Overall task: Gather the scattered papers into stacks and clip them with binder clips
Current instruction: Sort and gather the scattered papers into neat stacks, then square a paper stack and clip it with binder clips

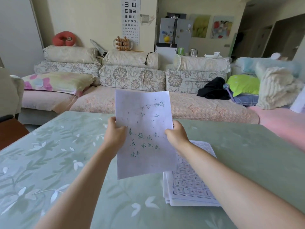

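Observation:
I hold a white sheet of paper (145, 116) with green handwriting upright above the table. My left hand (115, 131) grips its left edge and my right hand (176, 133) grips its right edge, thumbs on the front. Below and to the right, a stack of printed grid papers (189, 184) lies flat on the table, partly hidden by the held sheet and my right forearm. No binder clip is visible.
The table (66, 154) has a pale green leaf-patterned cover. Behind it runs a long sofa (132, 76) with floral cushions, a pink pillow (54, 83), black clothing (212, 89) and blankets (277, 86) at the right.

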`<act>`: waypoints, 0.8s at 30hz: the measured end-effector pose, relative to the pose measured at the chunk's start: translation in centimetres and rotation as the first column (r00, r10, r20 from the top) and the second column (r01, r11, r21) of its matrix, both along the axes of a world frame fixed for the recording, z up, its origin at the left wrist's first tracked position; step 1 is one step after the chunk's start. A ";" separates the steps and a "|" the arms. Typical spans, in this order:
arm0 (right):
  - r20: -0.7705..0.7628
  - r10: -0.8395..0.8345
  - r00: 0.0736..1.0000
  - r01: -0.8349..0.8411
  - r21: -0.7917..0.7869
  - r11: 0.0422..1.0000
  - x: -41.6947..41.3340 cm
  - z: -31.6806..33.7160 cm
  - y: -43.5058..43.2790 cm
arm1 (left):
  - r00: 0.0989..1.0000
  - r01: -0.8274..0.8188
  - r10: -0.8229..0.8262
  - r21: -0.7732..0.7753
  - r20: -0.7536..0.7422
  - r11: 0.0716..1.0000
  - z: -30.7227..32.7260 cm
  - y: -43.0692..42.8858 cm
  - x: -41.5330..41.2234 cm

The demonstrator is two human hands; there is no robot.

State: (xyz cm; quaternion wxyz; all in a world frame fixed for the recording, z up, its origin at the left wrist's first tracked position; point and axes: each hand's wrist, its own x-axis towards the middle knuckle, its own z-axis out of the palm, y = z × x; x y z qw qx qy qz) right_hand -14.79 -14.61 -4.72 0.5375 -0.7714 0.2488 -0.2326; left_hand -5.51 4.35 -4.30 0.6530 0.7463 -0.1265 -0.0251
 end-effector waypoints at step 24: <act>-0.462 -0.091 0.882 0.049 -0.102 0.994 -13.3 -7.2 -12.6 | 0.966 0.251 -0.208 0.734 -0.152 0.631 -8.8 -15.3 -7.3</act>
